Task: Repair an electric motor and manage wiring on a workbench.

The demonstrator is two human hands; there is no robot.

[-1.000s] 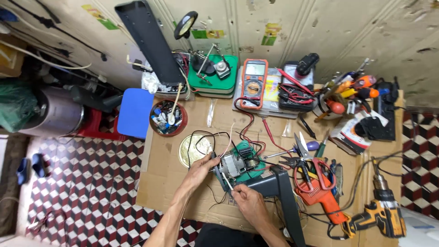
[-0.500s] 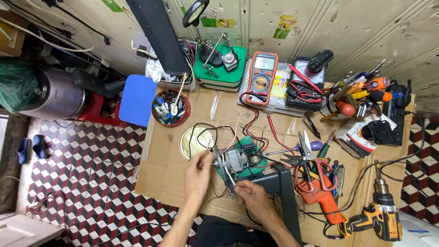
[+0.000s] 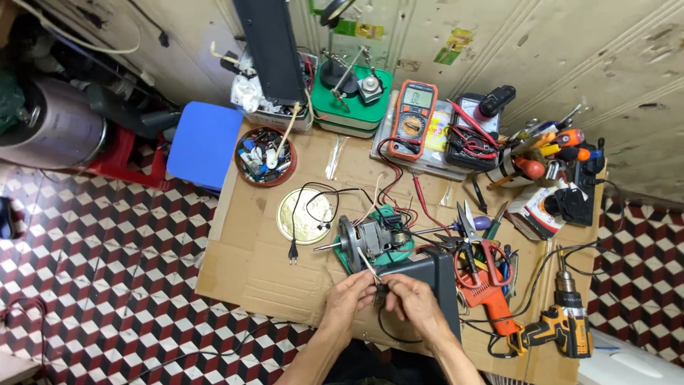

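Left hand (image 3: 350, 294) & right hand (image 3: 412, 301) pinch small black part (image 3: 382, 294), maybe connector. Risk: thin wires (image 3: 367, 262) to motor (image 3: 370, 239) snap if pulled.

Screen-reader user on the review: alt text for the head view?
Both hands, left hand and right hand, meet over a small dark part with wires, just in front of an electric motor on a cardboard sheet. A multimeter, pliers and a cordless drill lie around.

Both forearms reach forward, the left hand (image 3: 350, 294) and right hand (image 3: 412, 302) meeting fingertip to fingertip, fingers curled.
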